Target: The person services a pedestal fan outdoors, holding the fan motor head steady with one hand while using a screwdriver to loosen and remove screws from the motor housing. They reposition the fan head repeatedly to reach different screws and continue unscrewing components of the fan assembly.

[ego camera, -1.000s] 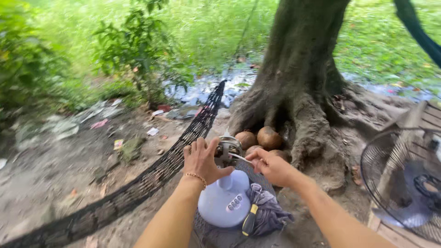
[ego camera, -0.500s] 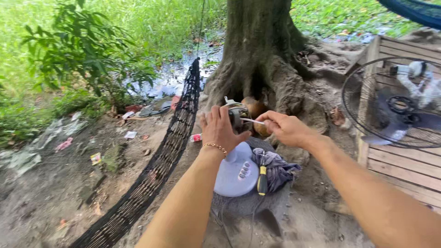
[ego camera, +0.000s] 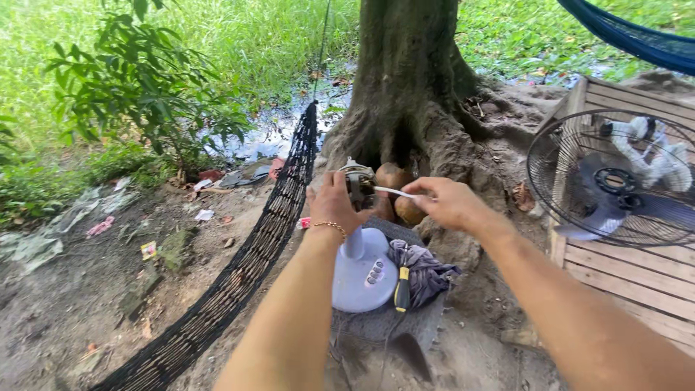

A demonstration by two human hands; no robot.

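At the foot of a tree trunk [ego camera: 409, 80], the left hand [ego camera: 334, 205] wraps around the exposed fan motor [ego camera: 357, 181] atop a pale round fan base [ego camera: 362, 279] that stands on the ground. The right hand [ego camera: 447, 203] pinches a thin white wire [ego camera: 394, 192] running to the motor. A yellow-handled screwdriver [ego camera: 401, 287] and a crumpled grey cloth [ego camera: 427, 268] lie beside the base. Brown coconuts [ego camera: 394, 177] rest against the roots. A black hammock [ego camera: 268, 239] stretches left; a caged fan head [ego camera: 615, 181] leans on a wooden pallet [ego camera: 637, 268] right.
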